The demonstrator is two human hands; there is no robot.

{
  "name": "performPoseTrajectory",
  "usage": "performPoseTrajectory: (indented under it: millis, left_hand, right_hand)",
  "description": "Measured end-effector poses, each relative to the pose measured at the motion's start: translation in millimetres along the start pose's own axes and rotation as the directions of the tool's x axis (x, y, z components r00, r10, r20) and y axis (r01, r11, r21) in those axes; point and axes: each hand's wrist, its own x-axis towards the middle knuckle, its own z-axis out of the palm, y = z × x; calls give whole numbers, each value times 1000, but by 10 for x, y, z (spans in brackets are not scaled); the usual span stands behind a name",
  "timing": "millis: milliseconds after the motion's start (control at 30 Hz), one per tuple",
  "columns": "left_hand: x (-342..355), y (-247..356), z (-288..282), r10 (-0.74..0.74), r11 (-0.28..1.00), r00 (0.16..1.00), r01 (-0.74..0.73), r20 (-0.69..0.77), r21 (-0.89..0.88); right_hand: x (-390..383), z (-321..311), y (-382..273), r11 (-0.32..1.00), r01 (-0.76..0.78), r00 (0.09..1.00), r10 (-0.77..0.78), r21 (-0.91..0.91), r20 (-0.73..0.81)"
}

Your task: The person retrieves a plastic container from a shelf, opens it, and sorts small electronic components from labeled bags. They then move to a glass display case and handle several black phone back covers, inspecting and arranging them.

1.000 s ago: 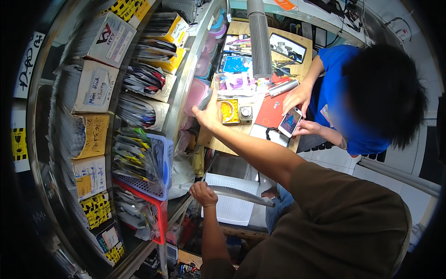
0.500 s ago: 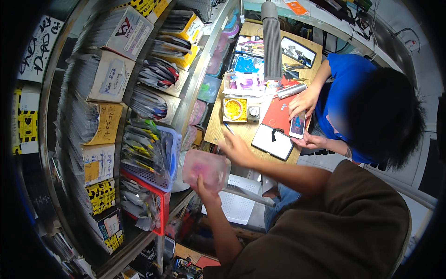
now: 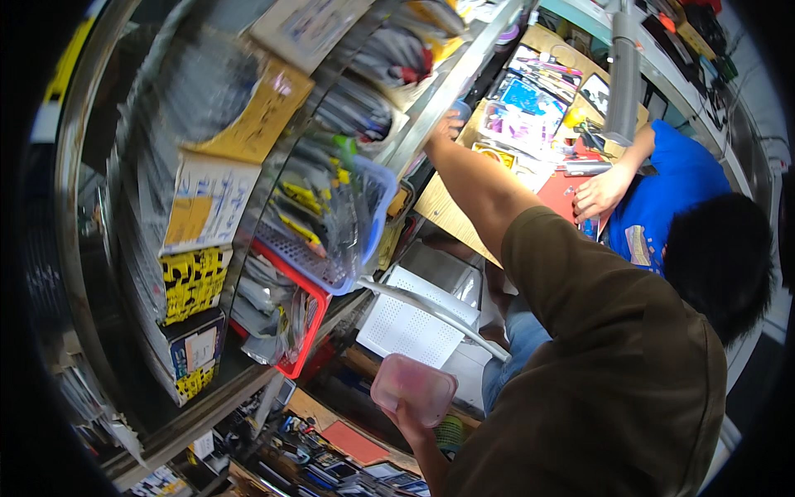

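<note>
pink container [image 3: 416,384] in left grip [image 3: 408,420]

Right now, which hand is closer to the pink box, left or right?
Left: the left hand holds the pink box by its lower edge. The right hand is well away from it, up beside the wooden table.

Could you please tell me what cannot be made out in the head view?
In the head view:
Contents of the translucent pink plastic container: veiled by cloudy walls.
Left hand: fingers partly hidden by that container.
Right hand: grip too small and blurred.
Flat, dark rectangular devices: row cut off by the bottom edge.
</note>
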Motion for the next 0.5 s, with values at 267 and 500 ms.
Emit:
performPoseTrajectory:
  millis: [267, 500]
  left_hand:
    - [-229, -233, -264, -21, 927, 1000, 17, -5, -375]
    - [-338, 52, -405, 181, 888, 977, -212, -114, -408]
  right_hand:
    - [856, 391, 530, 420, 49, 606, -734, 906, 307]
    - [-104, -997, 527, 626, 775, 621, -779, 80, 82]
